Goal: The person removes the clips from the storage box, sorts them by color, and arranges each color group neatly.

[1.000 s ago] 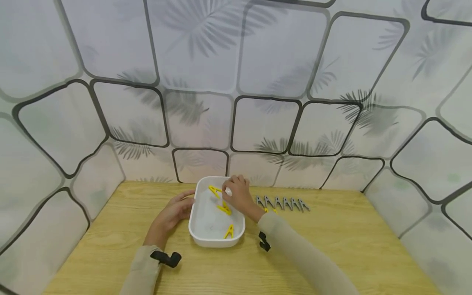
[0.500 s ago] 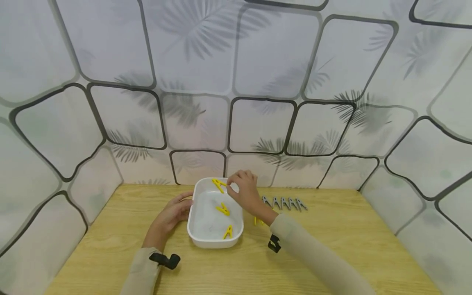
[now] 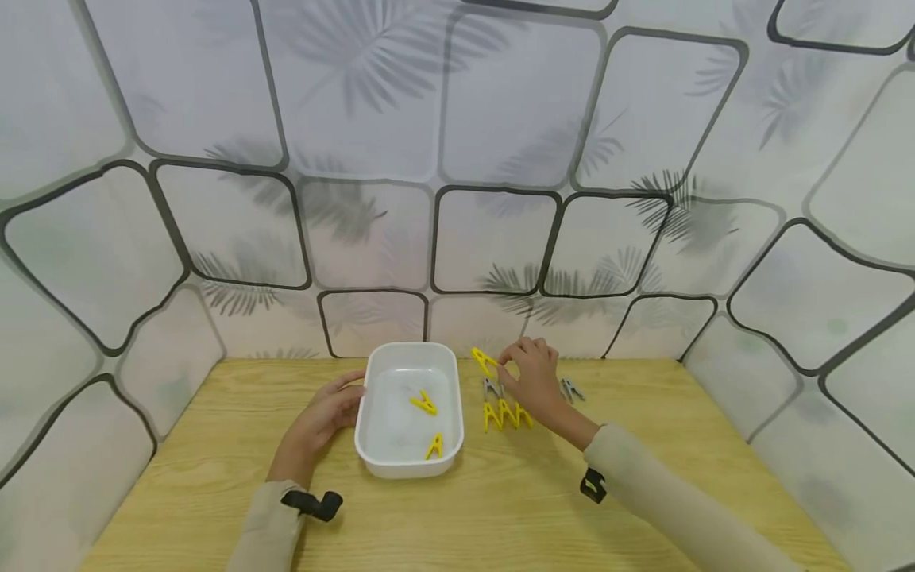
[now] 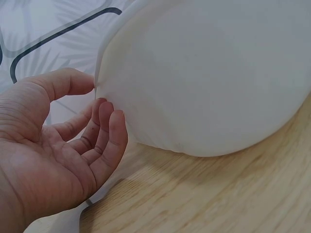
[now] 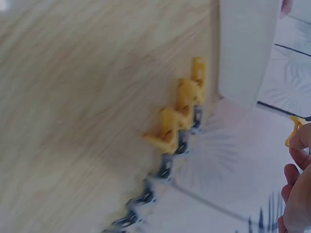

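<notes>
My right hand point(image 3: 532, 377) pinches a yellow clothespin point(image 3: 484, 361) by one end. It is held over the far left of a row of clips, to the right of the white tub point(image 3: 360, 441). At the right edge of the right wrist view, my hand point(image 5: 299, 189) and the held clothespin point(image 5: 294, 131) are partly cut off. With thumb at the rim and curled fingers against the outer wall, my left hand point(image 3: 325, 413) holds the tub's left side. Two more yellow clothespins, one in the middle point(image 3: 424, 403) and one nearer point(image 3: 434, 446), lie inside the tub.
Grey clothespins point(image 5: 165, 167) stand in a slanting row on the wooden table point(image 3: 529, 508), some hidden behind my right hand in the head view. Yellow clothespins point(image 3: 492, 417) lie against the near ends of the leftmost ones. A patterned wall point(image 3: 493, 242) rises behind the table.
My right hand has carried the yellow clothespin out of the tub and rightward to the row of grey ones. My left hand has stayed at the tub.
</notes>
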`<state>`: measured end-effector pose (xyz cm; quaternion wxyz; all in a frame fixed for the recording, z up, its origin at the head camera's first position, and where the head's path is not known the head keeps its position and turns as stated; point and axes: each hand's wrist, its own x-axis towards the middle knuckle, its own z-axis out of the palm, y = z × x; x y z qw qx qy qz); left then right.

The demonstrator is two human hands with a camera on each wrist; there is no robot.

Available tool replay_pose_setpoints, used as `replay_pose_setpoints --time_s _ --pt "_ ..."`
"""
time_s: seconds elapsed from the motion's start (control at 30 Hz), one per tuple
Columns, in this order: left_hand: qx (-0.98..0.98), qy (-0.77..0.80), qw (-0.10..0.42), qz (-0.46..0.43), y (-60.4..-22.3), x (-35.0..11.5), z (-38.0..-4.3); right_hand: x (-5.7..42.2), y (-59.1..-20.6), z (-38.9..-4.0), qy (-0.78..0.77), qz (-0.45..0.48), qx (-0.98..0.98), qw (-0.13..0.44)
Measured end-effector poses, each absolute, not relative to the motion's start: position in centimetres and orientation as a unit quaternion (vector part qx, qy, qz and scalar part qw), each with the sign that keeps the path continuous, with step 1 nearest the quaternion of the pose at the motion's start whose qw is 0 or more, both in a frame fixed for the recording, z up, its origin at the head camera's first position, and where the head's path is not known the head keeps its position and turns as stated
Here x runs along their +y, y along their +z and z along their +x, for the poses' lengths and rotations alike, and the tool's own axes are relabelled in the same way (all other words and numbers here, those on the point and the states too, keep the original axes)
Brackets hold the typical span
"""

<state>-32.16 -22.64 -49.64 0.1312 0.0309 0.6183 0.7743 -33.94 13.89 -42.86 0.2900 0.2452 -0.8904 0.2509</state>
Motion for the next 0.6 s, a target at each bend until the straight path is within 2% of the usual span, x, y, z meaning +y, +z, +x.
replay_pose_setpoints --time_s 0.27,0.6 --pt "0.621 0.772 0.133 0.028 -49.8 -22.7 -32.3 18.1 -44.1 -32.8 0.22 0.197 -0.919 0.26" --pt "0.622 0.772 0.132 0.027 -49.7 -22.7 -32.2 21.0 -44.0 -31.9 0.226 0.115 -0.948 0.19"
